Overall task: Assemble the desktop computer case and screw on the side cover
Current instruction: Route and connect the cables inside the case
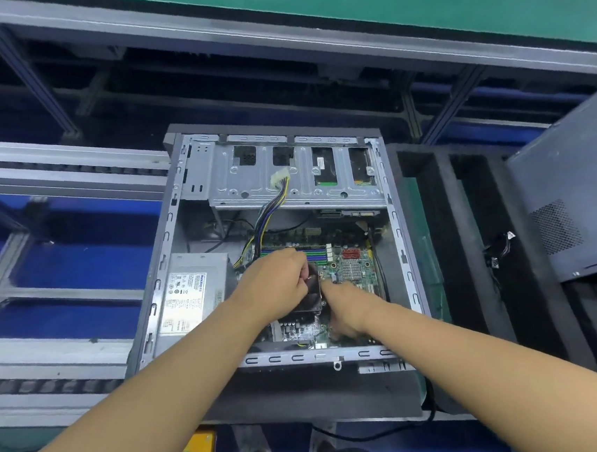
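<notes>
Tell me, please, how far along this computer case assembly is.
Done: the power supply and motherboard sit inside the open case. In hand: the left hand grips the cooler, the right hand touches it. Left: the side cover leans at the right, not yet fitted.

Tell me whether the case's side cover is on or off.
Off: the computer case lies open, motherboard and power supply exposed, left hand and right hand inside it.

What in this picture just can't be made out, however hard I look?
All in the head view.
What the left hand pinches: hidden by its own curled fingers.
How the right hand grips: hidden behind the back of that hand.
Black fan: mostly covered by both hands.
Power supply label: print too small.
Grey vented panel: cut off by the right edge.
</notes>
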Demonstrator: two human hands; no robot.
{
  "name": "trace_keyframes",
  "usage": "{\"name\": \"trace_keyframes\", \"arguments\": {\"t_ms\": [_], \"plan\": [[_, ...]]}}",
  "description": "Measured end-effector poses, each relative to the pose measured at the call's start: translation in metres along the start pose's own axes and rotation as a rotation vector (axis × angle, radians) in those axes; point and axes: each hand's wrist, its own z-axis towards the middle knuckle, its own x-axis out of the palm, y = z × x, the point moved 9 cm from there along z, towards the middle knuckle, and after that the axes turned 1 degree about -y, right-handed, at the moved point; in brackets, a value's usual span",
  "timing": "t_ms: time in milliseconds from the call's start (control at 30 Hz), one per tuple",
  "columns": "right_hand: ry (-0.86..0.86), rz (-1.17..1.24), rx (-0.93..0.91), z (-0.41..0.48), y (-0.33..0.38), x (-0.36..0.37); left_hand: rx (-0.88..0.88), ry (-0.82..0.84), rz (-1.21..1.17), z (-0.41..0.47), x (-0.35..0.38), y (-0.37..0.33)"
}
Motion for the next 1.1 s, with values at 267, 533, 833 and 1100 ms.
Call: {"name": "trace_keyframes", "arguments": {"t_ms": [267, 533, 833, 1100], "plan": [[-0.311, 0.322, 0.039, 0.001, -0.012, -0.051, -0.086, -0.479, -0.127, -0.009, -0.049, 0.006], [-0.567, 0.765, -0.15, -0.013, -0.003, -0.081, -0.372, -0.725, -0.05, -0.001, -0.079, 0.024], [-0.692, 0.973, -0.253, -0.03, -0.011, -0.09, 0.004, -0.527, 0.165, 0.008, -0.089, 0.001], [-0.862, 0.424, -0.43, -0.047, 0.024, -0.096, 0.182, -0.26, 0.184, -0.009, -0.061, -0.019]]}}
